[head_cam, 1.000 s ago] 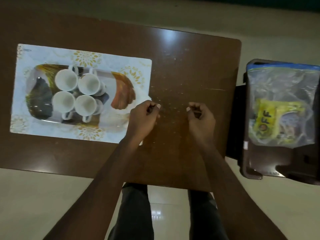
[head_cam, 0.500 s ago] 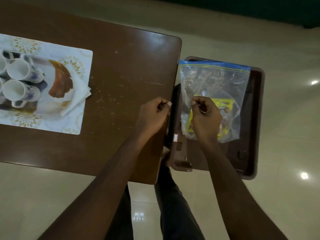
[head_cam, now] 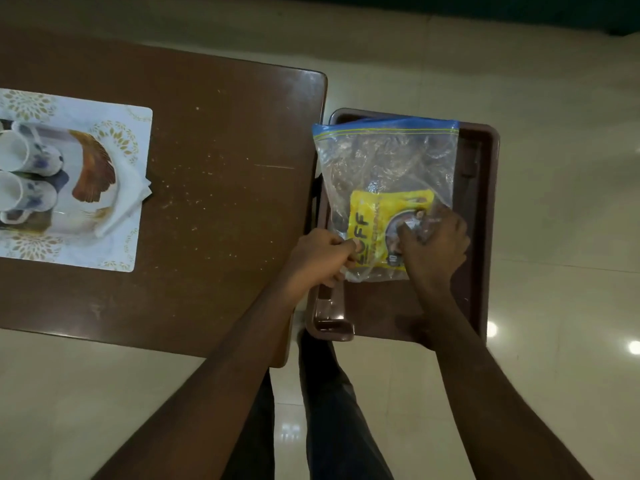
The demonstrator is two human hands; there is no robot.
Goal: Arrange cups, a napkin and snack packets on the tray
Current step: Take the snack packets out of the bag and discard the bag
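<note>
Dark brown wooden bench (head_cam: 207,188), scratched and speckled, stands on a glossy cream tiled floor (head_cam: 561,237) with light spots reflected in it. A brown plastic stool or chair seat (head_cam: 485,209) sits just beside the bench's right edge. On the bench's left part lies a white placemat with gold flower print (head_cam: 131,237); on it is the tray (head_cam: 93,168) with a brown feather-like pattern, carrying white cups (head_cam: 20,154) with blue flowers, cut off by the frame edge. A folded white napkin (head_cam: 128,199) rests on the tray's right rim, overhanging toward the bench's middle. A clear zip bag with blue seal strip (head_cam: 388,157) lies on the brown seat, right of the bench; a yellow snack packet (head_cam: 374,226) shows inside at its near end. Left hand (head_cam: 322,254) fingers are curled, pinching the bag's near left corner, just off the bench's right edge. Right hand (head_cam: 433,244) fingers are bent, gripping bag plastic over the packet's right side. Dark trouser legs (head_cam: 332,410) show below the seat.
</note>
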